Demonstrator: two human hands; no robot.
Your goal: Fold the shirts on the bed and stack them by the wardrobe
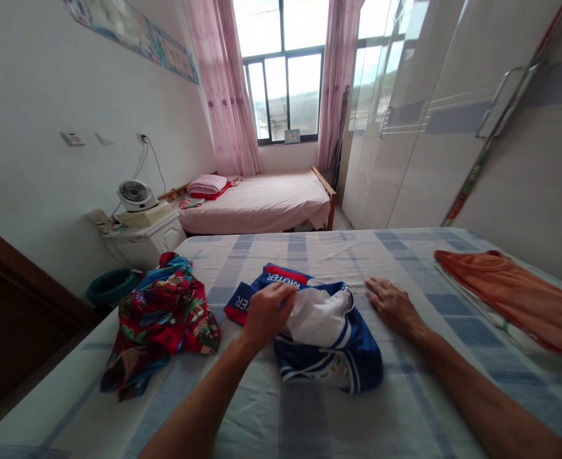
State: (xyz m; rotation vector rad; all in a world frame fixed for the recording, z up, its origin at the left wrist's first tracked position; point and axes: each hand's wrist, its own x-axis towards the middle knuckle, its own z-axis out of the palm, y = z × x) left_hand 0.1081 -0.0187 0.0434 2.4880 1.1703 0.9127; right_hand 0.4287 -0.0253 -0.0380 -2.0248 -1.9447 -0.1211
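Note:
A crumpled blue, white and red jersey (323, 319) with white lettering lies on the checked bedsheet (300, 421) in front of me. My left hand (270, 312) is closed on the jersey's upper left part, fingers curled into the cloth. To the right of the jersey, my right hand (394, 307) rests flat on the sheet, fingers stretched out and holding nothing. A rumpled red floral garment (166, 319) lies to the left of my left hand. Folded orange clothing (515, 293) lies on the bed's right side, atop a pale cloth.
A white fan (137, 194) stands on a small cabinet (151, 239) at the left, above a dark green bin (113, 287). Beyond the bed is a second bed (261, 204) with folded bedding. A glossy wardrobe (405, 159) lines the right side.

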